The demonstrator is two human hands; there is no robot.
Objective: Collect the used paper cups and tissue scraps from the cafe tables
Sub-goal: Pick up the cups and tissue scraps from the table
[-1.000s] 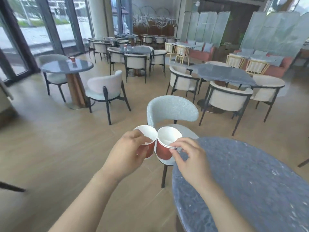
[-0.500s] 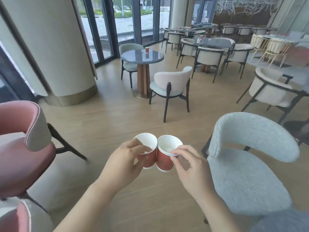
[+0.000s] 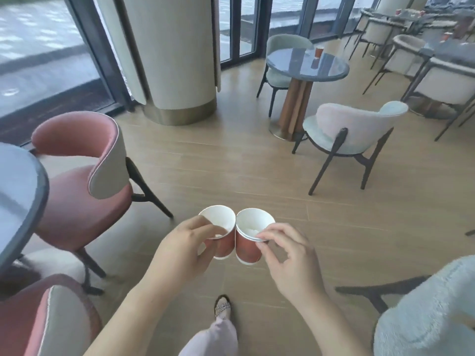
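The left paper cup (image 3: 218,228) and the right paper cup (image 3: 250,240) are held over the wooden floor (image 3: 257,176) as half a second ago, their sides touching, open mouths up. The view has turned to the left since then. The round table (image 3: 290,69) with a red cup (image 3: 319,51) on it has gone from the top middle to the upper right. The column (image 3: 174,60) now stands at the top centre. The pink chair (image 3: 77,181) has come further into the picture, and the grey chair (image 3: 431,317) has slid into the lower right corner. A foot in a sandal (image 3: 222,305) shows now below the hands. The left hand (image 3: 185,250) grips the left paper cup, with the fingers curled round its near side and rim. The right hand (image 3: 288,258) pinches the near rim of the right paper cup between thumb and forefinger. Each cup stands just in front of its hand. Something white lies inside the right paper cup, whose rim looks doubled.
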